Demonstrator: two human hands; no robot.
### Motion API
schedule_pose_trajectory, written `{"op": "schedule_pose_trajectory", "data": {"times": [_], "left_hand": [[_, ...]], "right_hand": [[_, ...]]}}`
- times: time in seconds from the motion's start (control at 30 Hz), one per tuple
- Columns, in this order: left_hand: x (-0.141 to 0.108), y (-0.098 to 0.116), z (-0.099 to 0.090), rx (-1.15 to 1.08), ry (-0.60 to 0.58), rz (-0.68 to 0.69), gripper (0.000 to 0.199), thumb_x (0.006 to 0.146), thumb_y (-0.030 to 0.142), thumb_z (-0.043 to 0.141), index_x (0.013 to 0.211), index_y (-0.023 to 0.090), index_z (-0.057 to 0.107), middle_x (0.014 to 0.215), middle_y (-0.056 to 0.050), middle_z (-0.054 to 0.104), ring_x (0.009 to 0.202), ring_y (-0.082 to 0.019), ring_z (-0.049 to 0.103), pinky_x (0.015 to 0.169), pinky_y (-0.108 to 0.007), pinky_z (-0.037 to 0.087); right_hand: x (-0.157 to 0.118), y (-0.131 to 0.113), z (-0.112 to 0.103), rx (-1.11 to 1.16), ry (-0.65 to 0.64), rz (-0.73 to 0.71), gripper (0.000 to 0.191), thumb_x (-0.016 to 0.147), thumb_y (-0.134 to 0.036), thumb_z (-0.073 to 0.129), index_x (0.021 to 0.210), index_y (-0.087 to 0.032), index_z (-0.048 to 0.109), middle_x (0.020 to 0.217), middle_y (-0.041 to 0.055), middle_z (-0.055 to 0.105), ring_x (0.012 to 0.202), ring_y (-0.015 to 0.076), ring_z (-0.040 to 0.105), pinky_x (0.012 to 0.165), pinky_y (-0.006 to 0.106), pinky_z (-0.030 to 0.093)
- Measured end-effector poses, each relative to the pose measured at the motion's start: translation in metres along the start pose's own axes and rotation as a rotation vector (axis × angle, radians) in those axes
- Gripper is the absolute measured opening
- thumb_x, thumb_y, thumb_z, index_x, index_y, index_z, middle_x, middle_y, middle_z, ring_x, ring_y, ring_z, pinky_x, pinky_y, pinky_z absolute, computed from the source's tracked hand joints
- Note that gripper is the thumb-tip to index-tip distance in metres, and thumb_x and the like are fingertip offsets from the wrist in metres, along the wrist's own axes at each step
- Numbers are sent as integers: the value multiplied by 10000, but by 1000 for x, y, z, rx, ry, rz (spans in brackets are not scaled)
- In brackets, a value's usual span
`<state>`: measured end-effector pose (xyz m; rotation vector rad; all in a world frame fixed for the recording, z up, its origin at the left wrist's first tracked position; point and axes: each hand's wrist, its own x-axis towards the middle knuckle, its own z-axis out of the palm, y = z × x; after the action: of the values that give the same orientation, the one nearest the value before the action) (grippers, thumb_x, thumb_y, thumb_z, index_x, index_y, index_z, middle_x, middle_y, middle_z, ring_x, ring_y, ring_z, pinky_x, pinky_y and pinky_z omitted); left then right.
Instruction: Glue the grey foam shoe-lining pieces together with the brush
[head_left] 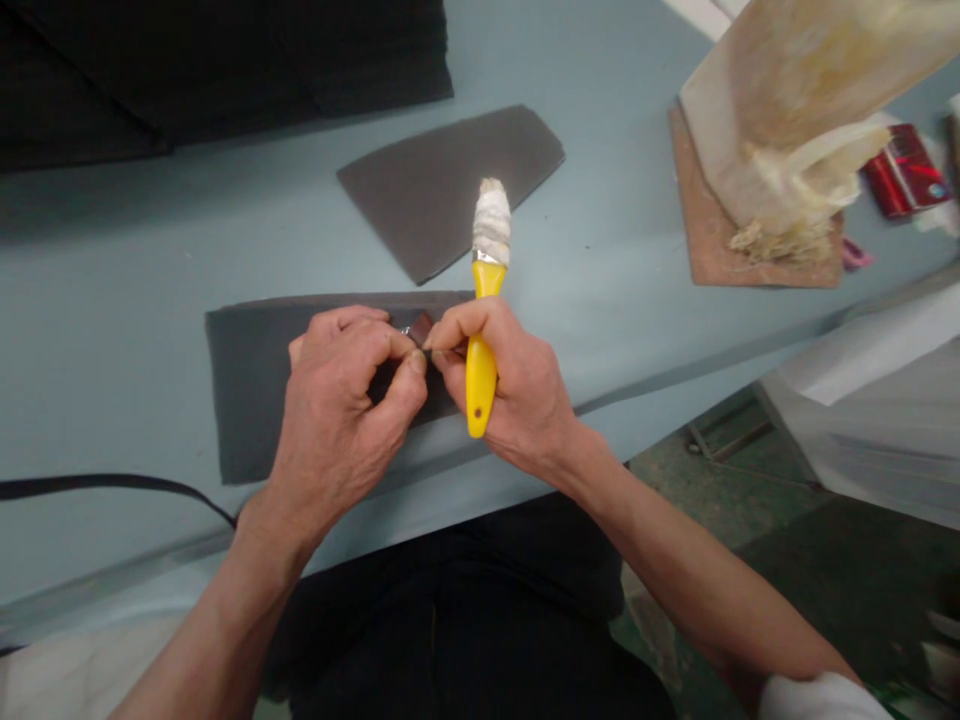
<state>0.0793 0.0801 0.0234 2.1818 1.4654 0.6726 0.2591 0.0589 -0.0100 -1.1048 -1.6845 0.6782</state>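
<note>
My left hand and my right hand meet over a dark grey rectangular piece lying on the table. The left thumb and forefinger pinch a small dark bit at the fingertips; my right fingertips press together against it. A yellow-handled brush, its ferrule wrapped in white, is held in my right hand with the bristle end pointing away from me. Just beyond the fingertips shows a small brownish-red and shiny item, partly hidden by the fingers.
Another dark grey piece lies farther back on the blue-grey table. Large black material fills the back left. A glue-crusted container stands on a brown board, beside a red can. A black strap lies left.
</note>
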Motion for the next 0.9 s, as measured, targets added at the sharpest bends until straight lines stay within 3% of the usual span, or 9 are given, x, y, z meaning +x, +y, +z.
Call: {"op": "schedule_pose_trajectory", "data": {"times": [0.2,0.33,0.57,0.73,0.9], "left_hand": [[-1,-1,1,-29,27,9,200,950,328,508,823,246,639,898,-31,718,1154,-285,686,982,-544,497],[-2,-5,2,-33,15,31,185,967,340,512,864,259,642,956,-36,725,1179,-288,678,1002,-519,490],[-2,-6,-2,-60,4,63,170,989,324,530,890,253,650,971,-37,726,1178,-285,678,1017,-498,484],[-3,-5,-3,-63,7,11,216,987,353,490,906,258,666,1061,-37,737,1182,-287,680,1017,-519,504],[-3,-8,1,-60,45,32,158,976,351,557,885,266,654,1016,-12,744,1150,-278,700,999,-504,522]], "right_hand": [[2,-4,6,22,42,48,149,975,-113,549,1057,-237,549,899,-31,680,838,123,679,793,272,559],[3,-5,8,41,59,96,133,972,-139,565,1057,-241,552,941,-29,697,823,114,677,776,264,548],[7,-4,7,88,48,173,137,946,-153,607,1038,-241,554,877,-53,651,721,101,598,669,244,490],[11,-1,3,151,13,221,111,953,-199,615,1025,-247,546,902,-37,660,823,122,645,742,258,542],[11,2,3,233,28,224,150,970,-264,666,1075,-249,559,962,-19,702,891,132,691,819,283,592]]}}
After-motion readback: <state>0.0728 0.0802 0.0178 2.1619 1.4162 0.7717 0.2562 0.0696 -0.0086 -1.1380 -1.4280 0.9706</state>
